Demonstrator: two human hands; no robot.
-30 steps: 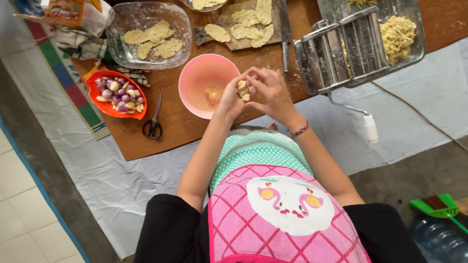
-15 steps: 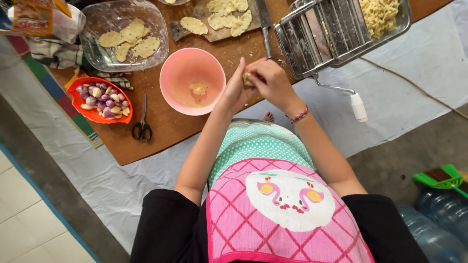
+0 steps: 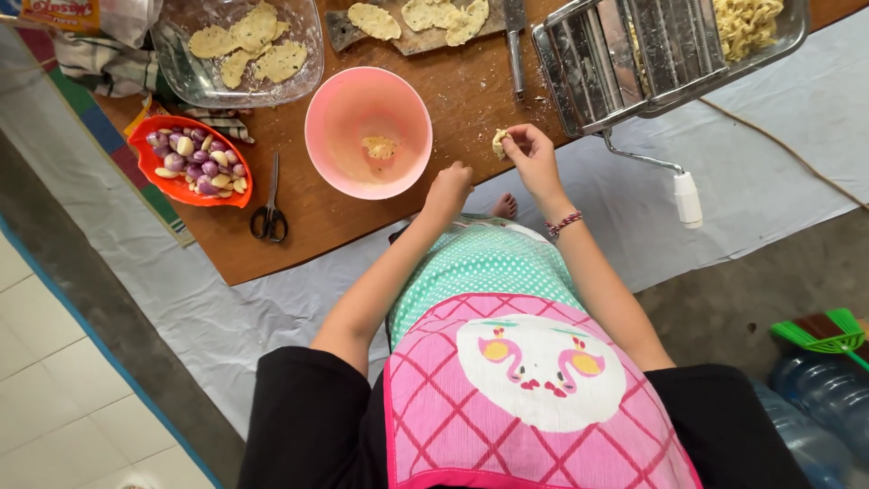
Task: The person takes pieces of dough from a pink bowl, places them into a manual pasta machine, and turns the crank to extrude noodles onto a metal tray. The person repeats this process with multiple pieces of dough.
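Observation:
My right hand [image 3: 534, 156] pinches a small lump of pale dough [image 3: 499, 142] above the brown wooden board [image 3: 299, 226], just in front of the metal pasta roller [image 3: 625, 63]. Beside it to the left, my left hand [image 3: 448, 188] hangs with fingers curled in and nothing visible in them, close to the rim of the pink bowl [image 3: 344, 113]. A bit of dough [image 3: 379, 146] lies at the bottom of that bowl.
A glass dish [image 3: 303, 54] and a cutting board [image 3: 344, 32] at the back hold flat dough pieces, with a knife [image 3: 514, 41] beside them. An orange dish of shallots and garlic [image 3: 145, 149], scissors [image 3: 269, 213], a tray of noodles [image 3: 792, 32] and the roller's crank handle [image 3: 685, 195] are nearby.
The hands, joined on the dough before, have parted. The right hand keeps the dough and has moved toward the roller; the left has dropped back near the bowl.

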